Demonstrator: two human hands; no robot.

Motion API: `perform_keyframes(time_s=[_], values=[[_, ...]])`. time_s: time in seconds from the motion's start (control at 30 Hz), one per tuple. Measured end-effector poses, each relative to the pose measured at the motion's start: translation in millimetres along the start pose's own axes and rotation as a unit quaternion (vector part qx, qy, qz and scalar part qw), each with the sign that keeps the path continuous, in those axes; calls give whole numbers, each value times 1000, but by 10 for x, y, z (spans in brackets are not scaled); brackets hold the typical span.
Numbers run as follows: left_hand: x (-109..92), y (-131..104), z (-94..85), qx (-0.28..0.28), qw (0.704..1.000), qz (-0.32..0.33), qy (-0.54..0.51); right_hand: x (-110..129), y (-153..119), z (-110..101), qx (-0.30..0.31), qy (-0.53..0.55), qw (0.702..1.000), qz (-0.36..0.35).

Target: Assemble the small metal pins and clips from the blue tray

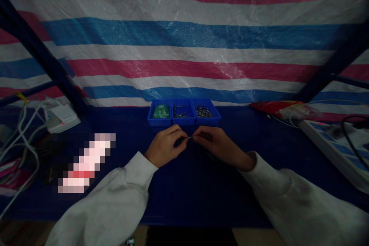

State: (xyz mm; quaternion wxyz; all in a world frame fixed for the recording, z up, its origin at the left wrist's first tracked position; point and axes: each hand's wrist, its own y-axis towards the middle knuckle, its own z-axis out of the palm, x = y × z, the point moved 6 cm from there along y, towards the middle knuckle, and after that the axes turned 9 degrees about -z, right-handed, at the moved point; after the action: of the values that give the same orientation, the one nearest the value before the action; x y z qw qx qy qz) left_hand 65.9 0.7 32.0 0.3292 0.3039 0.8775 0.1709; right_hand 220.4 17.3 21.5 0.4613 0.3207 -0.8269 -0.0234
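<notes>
- Head view: left hand and right hand pinch narrowly at a thin metal piece between them, above the blue tabletop, just short of three blue plastic bins.
- Bins: green bagged contents left; sparse metal pins middle; denser metal heap right.
- Surroundings: white cables left, red plastic packet right; creased, glossy striped tarp behind.
- Unclear: metal piece's ends, covered by fingertips; pixelated patch; flat white-and-blue box, cut off at right.
</notes>
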Motion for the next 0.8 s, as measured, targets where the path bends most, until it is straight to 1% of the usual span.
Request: perform_keyframes(time_s=[0.07,0.13,0.27,0.43,0.57,0.67,0.8], values=[[-1,8,-29,-13,1000,-1,-12,60,-9,-2,-4,-71,997,-23],[-6,11,-45,-21,1000,2,-23,107,-15,15,-4,-116,992,-43],[-20,9,-48,-26,999,3,-43,148,-24,76,7,-139,988,-70],[-13,-3,-47,-38,997,-10,-66,156,-44,117,14,-121,990,-72],[-35,-13,-71,-57,996,21,-70,134,-48,123,17,-88,995,-47],[-48,-14,-69,-45,996,46,-63,95,-37,128,25,-47,998,-23],[-41,-21,-50,-36,997,56,-45,34,-27,135,33,12,999,6]])
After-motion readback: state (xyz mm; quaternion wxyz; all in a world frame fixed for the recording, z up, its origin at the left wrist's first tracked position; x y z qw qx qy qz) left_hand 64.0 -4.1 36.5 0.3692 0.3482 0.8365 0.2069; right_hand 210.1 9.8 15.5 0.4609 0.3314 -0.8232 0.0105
